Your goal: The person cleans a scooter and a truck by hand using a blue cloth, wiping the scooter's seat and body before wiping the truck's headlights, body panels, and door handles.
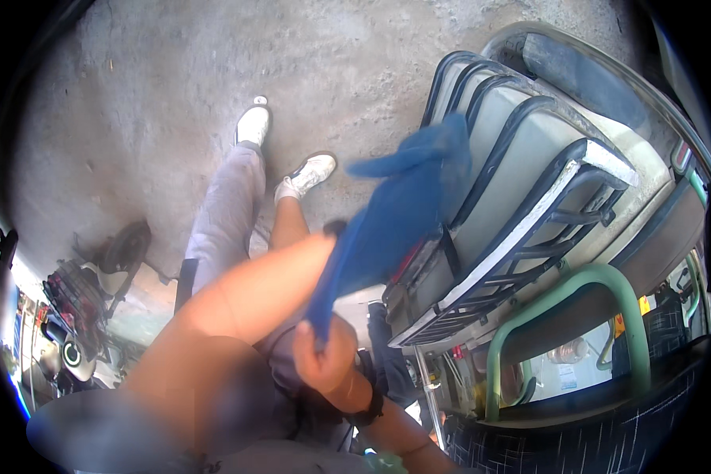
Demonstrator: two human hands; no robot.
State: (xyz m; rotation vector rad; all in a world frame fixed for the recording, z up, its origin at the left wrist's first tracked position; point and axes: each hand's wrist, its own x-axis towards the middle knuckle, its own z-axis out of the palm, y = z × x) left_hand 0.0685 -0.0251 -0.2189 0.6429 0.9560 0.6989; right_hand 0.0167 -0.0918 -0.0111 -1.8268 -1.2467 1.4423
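A blue cloth-like glove [395, 209] covers my left hand, its edges smeared by motion. My left forearm reaches across from the lower left and goes into the glove's open end; the fingers inside are hidden. One finger-like part of the glove sticks out to the left, and the rest points up and right. My right hand [328, 359], with a dark band on its wrist, is below the glove. Its thumb and fingers pinch the lower edge of the cuff.
To the right stands a grey vehicle body [498, 170] with black bars and a rack [529, 261]. Nearer is a green tubular frame [565, 280] beside a black patterned surface [553, 446]. My white shoes [253, 125] rest on rough concrete [158, 103]. A motorbike-like vehicle [75, 347] stands left.
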